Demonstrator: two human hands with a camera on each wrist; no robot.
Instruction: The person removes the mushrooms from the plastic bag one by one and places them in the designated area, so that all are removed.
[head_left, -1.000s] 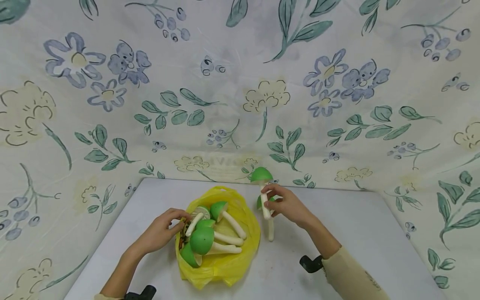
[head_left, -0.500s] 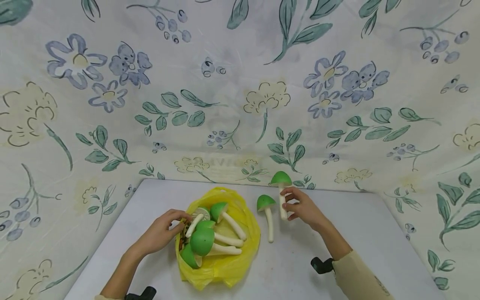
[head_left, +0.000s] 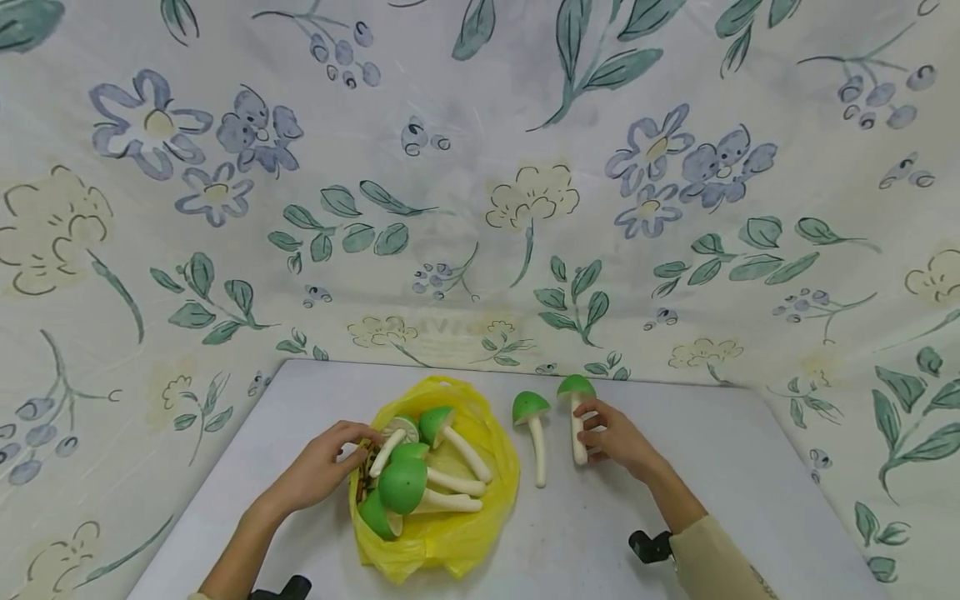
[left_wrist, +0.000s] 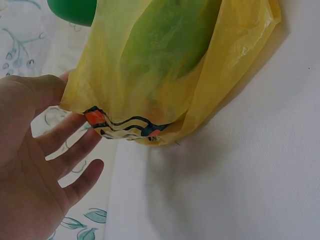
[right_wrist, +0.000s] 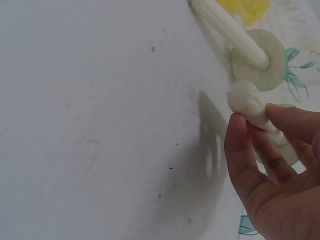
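A toy mushroom with a green cap and a thick white stem is held by its stem in my right hand, cap toward the wall. The right wrist view shows thumb and fingers pinching the stem, close over the white table. To its left lies a second green mushroom, stem toward me. My left hand pinches the left edge of a yellow plastic bag, thumb on one side; in the left wrist view its lower fingers are spread. Inside the bag lie several more green mushrooms.
The white table ends at a floral cloth wall at the back and sides. Printed marks show on the bag's left side. Black wrist devices sit on both forearms.
My right hand has moved right and lower with its mushroom, from in front of the lying mushroom to beside it. The left hand stays at the bag's edge.
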